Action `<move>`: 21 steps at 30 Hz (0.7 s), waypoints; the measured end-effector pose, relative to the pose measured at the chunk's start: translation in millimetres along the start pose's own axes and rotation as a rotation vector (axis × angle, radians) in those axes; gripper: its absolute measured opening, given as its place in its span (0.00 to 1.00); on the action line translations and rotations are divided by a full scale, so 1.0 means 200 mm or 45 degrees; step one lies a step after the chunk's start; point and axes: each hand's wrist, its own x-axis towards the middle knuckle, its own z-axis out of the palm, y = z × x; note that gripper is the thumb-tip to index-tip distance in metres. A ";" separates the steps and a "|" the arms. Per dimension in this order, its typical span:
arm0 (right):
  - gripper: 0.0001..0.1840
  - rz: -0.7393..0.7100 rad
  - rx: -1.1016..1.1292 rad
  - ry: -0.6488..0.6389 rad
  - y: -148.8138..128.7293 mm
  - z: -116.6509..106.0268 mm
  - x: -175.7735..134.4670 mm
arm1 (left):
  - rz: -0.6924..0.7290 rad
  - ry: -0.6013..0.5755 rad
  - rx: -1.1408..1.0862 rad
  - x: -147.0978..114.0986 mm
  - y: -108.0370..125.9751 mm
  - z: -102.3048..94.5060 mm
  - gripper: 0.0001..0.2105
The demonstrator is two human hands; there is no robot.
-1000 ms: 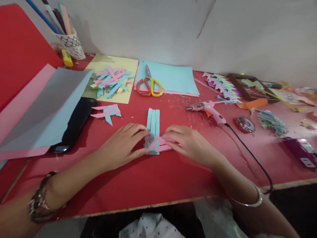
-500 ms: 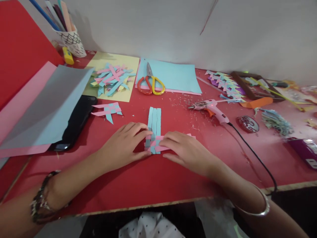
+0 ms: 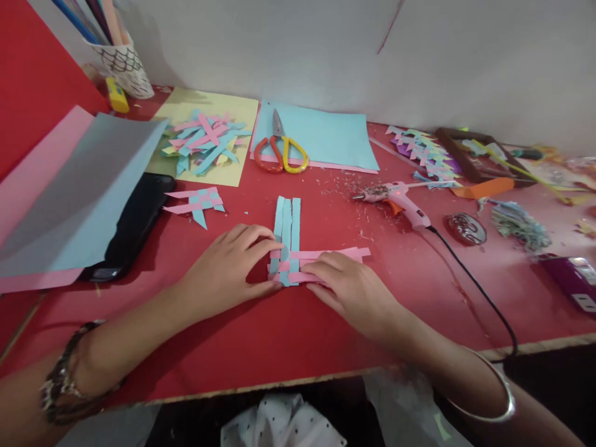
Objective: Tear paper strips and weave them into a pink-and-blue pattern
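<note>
Three light blue paper strips [image 3: 287, 218] lie upright on the red table, crossed by pink paper strips [image 3: 321, 254] in a small weave. My left hand [image 3: 235, 264] grips the weave's left edge, thumb low and fingertips above it. My right hand [image 3: 354, 282] has its fingers closed over the pink strips where they run out to the right, and partly hides them. Left of the weave lies a small woven paper fish [image 3: 200, 202] in pink and blue.
Scissors [image 3: 282, 149] rest on blue sheets [image 3: 335, 133]. Behind are a pile of cut strips [image 3: 207, 143] and a patterned pen cup [image 3: 128, 68]. A pink glue gun [image 3: 400, 200] with a black cord lies right. Paper sheets [image 3: 93, 198] overlap a black object [image 3: 139, 230] at left.
My right hand has shifted slightly right and down, showing more of the upper pink strip. My left hand stays at the weave's left edge. The whole view has moved a little.
</note>
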 end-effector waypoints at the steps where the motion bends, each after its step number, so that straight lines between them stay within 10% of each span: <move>1: 0.08 -0.014 -0.035 0.014 0.00 0.00 0.00 | 0.003 -0.003 0.001 0.00 0.00 0.00 0.18; 21: 0.14 0.199 0.304 -0.059 0.00 0.00 0.01 | 0.156 -0.038 -0.045 0.03 0.07 0.05 0.16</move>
